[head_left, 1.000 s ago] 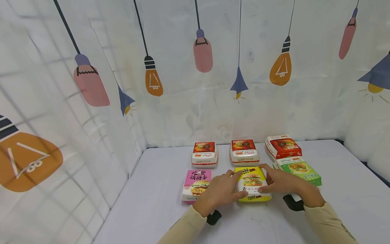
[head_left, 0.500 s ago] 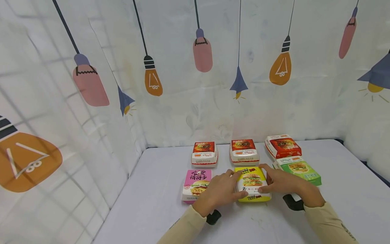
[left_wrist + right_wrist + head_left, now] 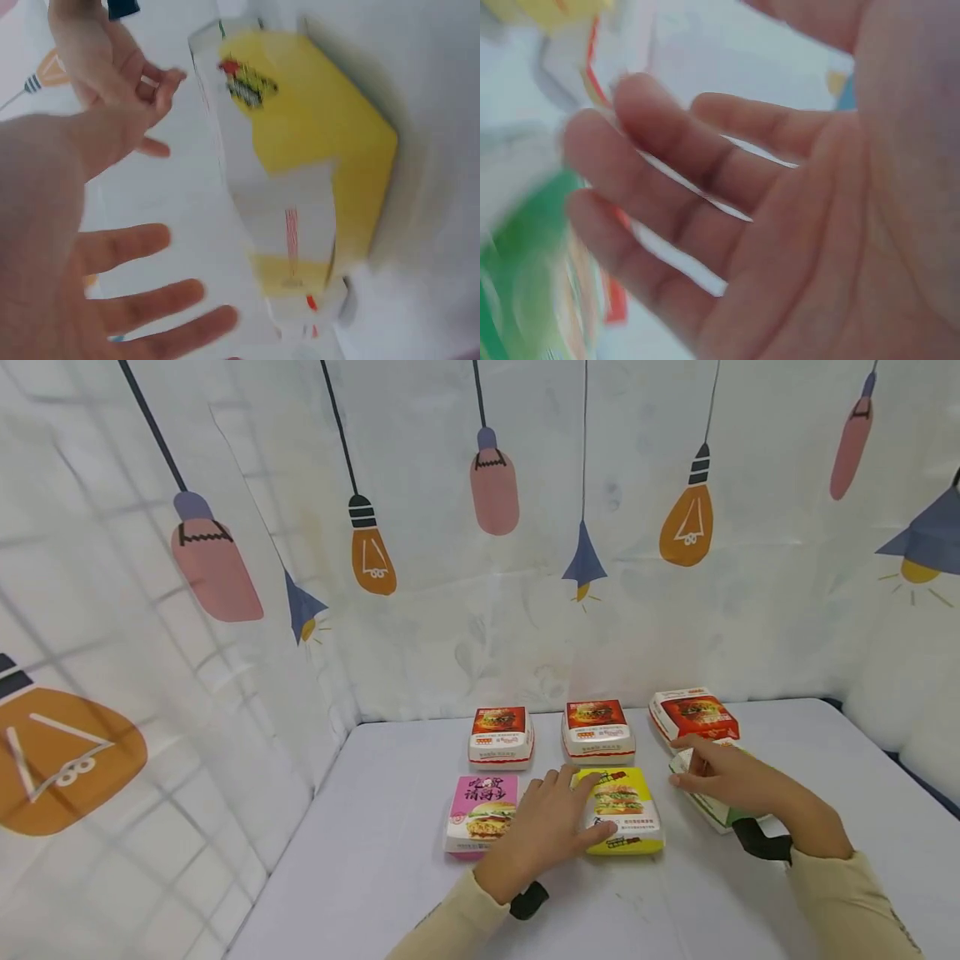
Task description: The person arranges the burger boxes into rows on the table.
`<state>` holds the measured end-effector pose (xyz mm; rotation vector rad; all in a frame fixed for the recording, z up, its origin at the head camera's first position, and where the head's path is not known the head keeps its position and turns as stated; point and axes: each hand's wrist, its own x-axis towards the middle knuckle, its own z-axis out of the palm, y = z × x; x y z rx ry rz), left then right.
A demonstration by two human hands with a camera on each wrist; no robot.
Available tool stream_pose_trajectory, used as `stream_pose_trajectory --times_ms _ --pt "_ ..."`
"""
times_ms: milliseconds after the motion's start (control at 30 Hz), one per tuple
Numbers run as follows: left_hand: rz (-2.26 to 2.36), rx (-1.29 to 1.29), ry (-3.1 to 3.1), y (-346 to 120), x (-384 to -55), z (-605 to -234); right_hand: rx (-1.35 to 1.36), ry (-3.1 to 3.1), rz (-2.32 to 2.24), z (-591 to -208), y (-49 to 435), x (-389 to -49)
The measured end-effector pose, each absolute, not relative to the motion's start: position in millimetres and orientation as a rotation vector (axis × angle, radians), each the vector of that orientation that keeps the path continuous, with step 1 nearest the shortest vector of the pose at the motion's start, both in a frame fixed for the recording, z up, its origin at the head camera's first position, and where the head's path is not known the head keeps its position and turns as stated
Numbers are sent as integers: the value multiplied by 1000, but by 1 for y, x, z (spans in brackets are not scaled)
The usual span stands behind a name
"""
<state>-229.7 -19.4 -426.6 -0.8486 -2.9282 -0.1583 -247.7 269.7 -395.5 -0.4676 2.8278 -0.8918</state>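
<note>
My left hand [image 3: 547, 818] has its fingers spread over the left side of a yellow-and-white burger box [image 3: 622, 810] in the head view. In the left wrist view its fingers [image 3: 150, 307] are extended beside that yellow box [image 3: 330, 142], apart from it. My right hand [image 3: 742, 777] is over a green-and-white burger box [image 3: 708, 810] and hides most of its top. Gently bent, its fingers [image 3: 682, 150] hold nothing in the right wrist view, with the blurred green box [image 3: 536, 247] beside them.
A pink burger box [image 3: 483, 810] is left of the yellow one. Behind stand two red-and-white boxes [image 3: 501, 739] [image 3: 597, 733], and a third red box [image 3: 697, 714] behind the green one. All rest on a white table [image 3: 390, 827] before a lamp-patterned curtain [image 3: 450, 635].
My right hand has left the right side of the yellow box and moved right, over the green box. My left hand stays by the yellow box. The head view has shifted slightly.
</note>
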Motion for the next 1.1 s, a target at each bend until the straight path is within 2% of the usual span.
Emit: stream_pose_trajectory --times_ms 367,533,767,900,1100 --pt "-770 -1109 -2566 41 -210 -418 -215 3043 -896 -387 341 -247" --pt "-942 -966 -2744 87 -211 -416 -190 3017 -926 -396 355 -249" --pt "-677 -712 -2995 145 -210 -431 -198 2871 -911 -416 364 -253" --pt "-723 -588 -3064 160 -213 -443 -192 2817 -905 -421 368 -254" --pt "-708 -622 -3036 164 -218 -451 -160 2788 -904 -422 375 -254"
